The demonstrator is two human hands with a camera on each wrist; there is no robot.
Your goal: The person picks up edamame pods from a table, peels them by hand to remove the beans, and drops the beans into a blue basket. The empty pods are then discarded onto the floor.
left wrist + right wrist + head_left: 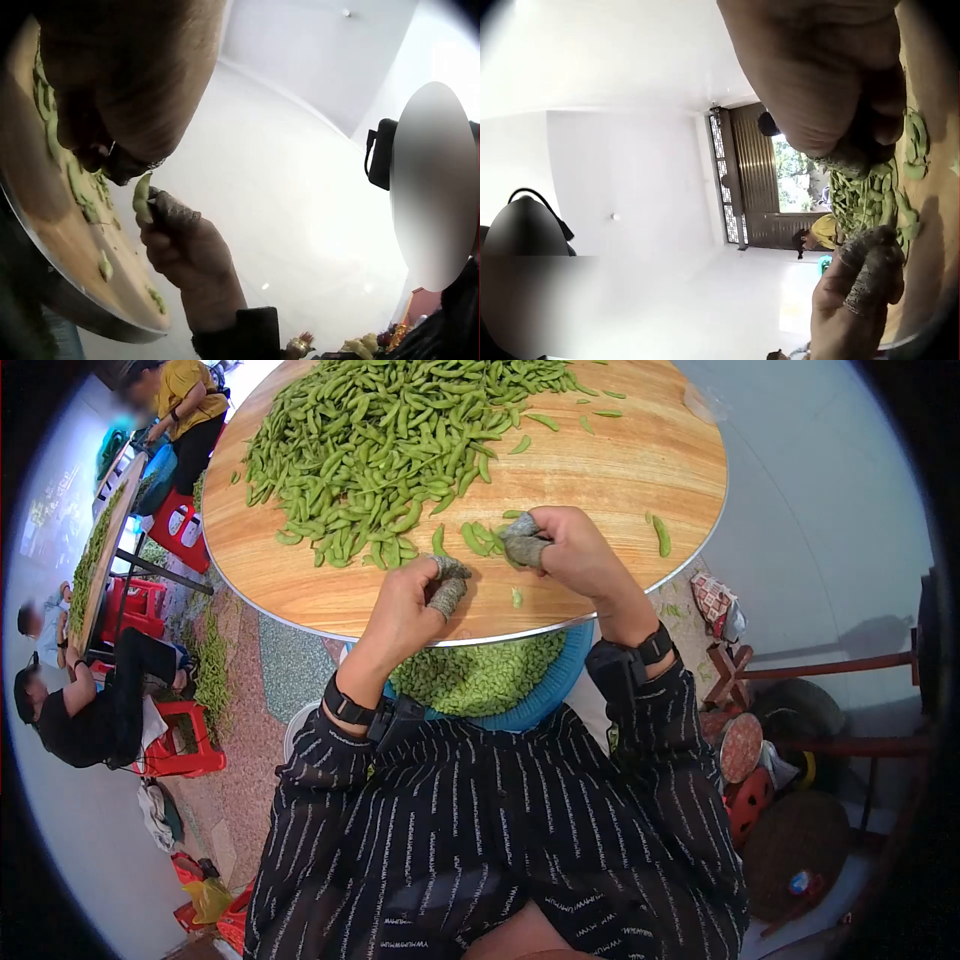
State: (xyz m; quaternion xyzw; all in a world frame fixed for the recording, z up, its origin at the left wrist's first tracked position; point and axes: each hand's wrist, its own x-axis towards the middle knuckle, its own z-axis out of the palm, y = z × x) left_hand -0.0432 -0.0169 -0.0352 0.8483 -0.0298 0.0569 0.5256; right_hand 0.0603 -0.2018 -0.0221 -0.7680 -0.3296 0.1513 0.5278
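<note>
Green pods [380,450] lie heaped on a round wooden table [620,470]. My left hand [412,602] is at the table's near edge, its wrapped thumb and forefinger curled towards each other; nothing shows between them, nor in the right wrist view, where the left hand [855,304] is at lower right. My right hand [580,560], also with wrapped digits, is just to the right, beside a few loose pods [474,540]. In the left wrist view the right hand [199,259] pinches one green pod [142,199] upright. A small pale green piece [517,598] lies between the hands.
Below the table edge stands a blue basin [572,665] of shelled beans [480,675]. One pod [662,536] lies at the table's right. People sit at another table [98,555] on the left, near red stools [180,745]. Wooden furniture [830,670] stands right.
</note>
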